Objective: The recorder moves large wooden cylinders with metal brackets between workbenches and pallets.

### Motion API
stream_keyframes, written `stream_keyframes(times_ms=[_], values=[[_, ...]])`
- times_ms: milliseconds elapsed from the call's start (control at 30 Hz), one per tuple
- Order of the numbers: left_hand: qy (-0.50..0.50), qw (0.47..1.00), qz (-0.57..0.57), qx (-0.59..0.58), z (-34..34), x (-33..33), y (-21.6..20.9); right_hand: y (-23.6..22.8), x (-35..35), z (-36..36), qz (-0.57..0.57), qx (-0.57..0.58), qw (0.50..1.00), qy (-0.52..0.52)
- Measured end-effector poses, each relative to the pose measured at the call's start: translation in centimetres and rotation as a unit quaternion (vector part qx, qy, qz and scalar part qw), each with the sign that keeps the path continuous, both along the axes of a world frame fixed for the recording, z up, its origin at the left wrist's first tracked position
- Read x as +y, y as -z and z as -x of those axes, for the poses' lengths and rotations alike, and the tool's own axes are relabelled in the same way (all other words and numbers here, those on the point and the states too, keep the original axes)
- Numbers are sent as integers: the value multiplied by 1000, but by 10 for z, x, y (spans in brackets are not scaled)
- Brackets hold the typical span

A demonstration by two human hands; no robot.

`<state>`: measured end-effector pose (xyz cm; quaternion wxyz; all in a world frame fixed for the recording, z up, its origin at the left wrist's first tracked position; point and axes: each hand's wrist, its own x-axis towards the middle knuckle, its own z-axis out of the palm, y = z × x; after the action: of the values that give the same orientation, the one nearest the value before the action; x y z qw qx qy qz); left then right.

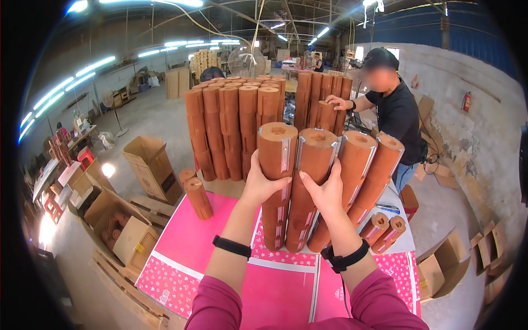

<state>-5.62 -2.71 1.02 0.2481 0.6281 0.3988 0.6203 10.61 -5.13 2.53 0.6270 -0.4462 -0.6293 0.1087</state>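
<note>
Stacks of brown cylinders with holes in their tops and pale metal-like strips down their sides stand at the table's middle. My left hand [264, 180] is closed round the left side of the leftmost front cylinder [273, 151], its thumb across the front. On the neighbouring cylinder [315, 154], my right hand [324, 188] grips the right side, thumb on the front. Both gripped cylinders are at the tops of upright stacks, side by side. More stacks [356, 165] rise just right of my right hand. The fingers behind the cylinders are partly hidden.
A pink patterned sheet [214, 234] covers the table. Two short cylinders [198, 198] stand left, two more [389, 234] right, near a blue pen-like tool [388, 209]. Tall stacks [220, 126] fill the far side. A co-worker [388, 110] touches one there. Cardboard boxes [151, 170] flank the table.
</note>
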Motion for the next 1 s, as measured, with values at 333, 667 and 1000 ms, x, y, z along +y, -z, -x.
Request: stream_keyframes(times_ms=[333, 667, 1000], values=[[21, 999, 30, -2, -2, -9, 44, 53, -15, 1, -10, -32, 999, -30], [-54, 988, 142, 19, -8, -17, 66, 130, -20, 4, 142, 32, 989, 19], [39, 992, 121, -11, 0, -6, 82, 149, -10, 0, 102, 2, 995, -10]])
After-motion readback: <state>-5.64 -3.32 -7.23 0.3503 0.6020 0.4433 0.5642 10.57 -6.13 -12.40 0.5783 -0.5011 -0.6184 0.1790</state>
